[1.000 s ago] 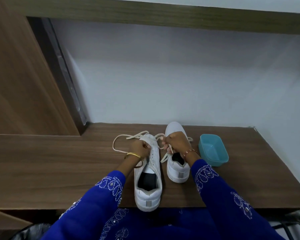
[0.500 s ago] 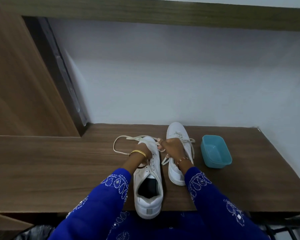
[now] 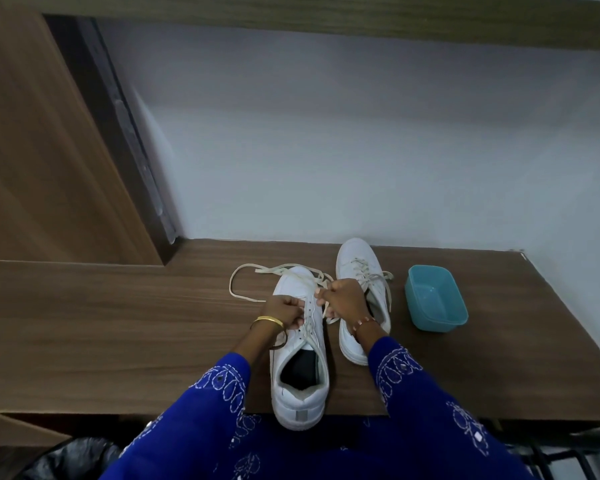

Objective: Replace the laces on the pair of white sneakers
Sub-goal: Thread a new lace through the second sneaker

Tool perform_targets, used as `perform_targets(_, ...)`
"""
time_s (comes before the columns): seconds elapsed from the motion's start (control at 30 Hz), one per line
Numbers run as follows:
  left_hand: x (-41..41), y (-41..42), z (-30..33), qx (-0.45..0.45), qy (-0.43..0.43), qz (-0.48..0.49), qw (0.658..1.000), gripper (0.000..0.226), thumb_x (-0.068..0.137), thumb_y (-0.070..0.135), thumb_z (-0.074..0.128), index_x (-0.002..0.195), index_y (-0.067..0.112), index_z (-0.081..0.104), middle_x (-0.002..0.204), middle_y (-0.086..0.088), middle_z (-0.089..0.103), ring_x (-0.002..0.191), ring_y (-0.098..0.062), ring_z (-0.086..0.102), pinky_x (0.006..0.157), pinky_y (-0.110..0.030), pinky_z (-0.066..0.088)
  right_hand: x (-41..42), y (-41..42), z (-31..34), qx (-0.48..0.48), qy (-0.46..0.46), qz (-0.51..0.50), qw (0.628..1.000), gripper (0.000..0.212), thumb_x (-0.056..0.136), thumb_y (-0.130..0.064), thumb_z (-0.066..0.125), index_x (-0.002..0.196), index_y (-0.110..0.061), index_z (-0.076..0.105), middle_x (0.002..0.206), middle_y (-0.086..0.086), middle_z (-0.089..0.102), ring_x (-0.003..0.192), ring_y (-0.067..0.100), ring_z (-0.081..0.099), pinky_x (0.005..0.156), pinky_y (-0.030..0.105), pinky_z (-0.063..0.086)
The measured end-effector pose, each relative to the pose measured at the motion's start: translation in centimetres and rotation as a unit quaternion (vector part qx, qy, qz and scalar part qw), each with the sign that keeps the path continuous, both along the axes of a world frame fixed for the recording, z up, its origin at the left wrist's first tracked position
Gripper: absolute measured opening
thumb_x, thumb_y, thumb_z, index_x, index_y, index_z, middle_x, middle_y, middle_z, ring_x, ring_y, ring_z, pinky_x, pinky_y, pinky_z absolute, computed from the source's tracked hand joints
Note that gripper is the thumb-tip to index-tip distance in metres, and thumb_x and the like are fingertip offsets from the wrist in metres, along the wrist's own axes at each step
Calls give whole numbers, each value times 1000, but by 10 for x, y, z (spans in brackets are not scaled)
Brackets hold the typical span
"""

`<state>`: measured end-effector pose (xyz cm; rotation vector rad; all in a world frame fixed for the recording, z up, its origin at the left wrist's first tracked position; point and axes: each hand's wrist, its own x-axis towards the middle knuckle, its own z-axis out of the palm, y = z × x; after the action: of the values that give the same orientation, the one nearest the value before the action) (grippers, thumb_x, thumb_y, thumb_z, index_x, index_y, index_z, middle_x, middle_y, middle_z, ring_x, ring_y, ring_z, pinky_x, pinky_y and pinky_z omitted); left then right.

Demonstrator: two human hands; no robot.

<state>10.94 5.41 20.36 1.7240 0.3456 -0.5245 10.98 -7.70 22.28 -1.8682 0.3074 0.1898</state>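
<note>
Two white sneakers stand side by side on the wooden desk. The near left sneaker (image 3: 300, 368) has its heel over the desk's front edge. Its cream lace (image 3: 243, 280) loops out over the desk to the left of the toe. My left hand (image 3: 284, 311) grips the left side of this sneaker at the eyelets. My right hand (image 3: 342, 301) pinches the lace just right of the same eyelets. The right sneaker (image 3: 359, 263) lies farther back, laced, partly hidden behind my right wrist.
A light blue plastic tub (image 3: 435, 303) sits on the desk (image 3: 118, 323) right of the sneakers. A wooden cabinet side (image 3: 42, 150) rises at the left and a white wall (image 3: 361, 150) closes the back. A dark bag (image 3: 73, 459) lies below the desk's front edge.
The left sneaker has slid nearer to me. Both hands have shifted a little down the eyelet rows, and the lace loop on the left has stayed spread on the desk.
</note>
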Motion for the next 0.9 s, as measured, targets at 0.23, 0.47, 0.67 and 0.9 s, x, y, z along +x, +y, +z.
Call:
perform_targets(0.23,-1,-6,-8,0,-38,20,999,34,94,9,49,60,8,49,53,-7,48,27,1,42,35,-12,37,-1,4,1,-10,16,-13,1000,27,88,-10,59,68,7,62,47,-3,54,27,1,41,31,16,40)
perform_targets(0.47,1,-4,-18,41,-72,10,997,26,85,2,59,65,14,50,60,-2,49,29,4,42,38,-11,37,-1,5,1,-58,56,-1,997,29,91,-6,48,63,-13,50,62,4,55,51,13,52,39,17,43)
perform_targets(0.67,-11,-8,-20,1,-72,30,997,26,85,-3,59,64,13,53,59,-3,48,30,3,41,39,-10,36,-5,8,-5,-51,37,-22,998,21,85,7,43,68,-3,52,73,17,60,35,5,51,37,16,43)
perform_targets(0.9,-17,-9,-13,-82,-23,66,994,22,86,-9,52,70,6,55,57,-6,48,30,1,42,36,-12,36,-5,6,-9,-42,9,-29,999,13,81,7,54,69,4,56,71,22,60,43,9,56,38,18,44)
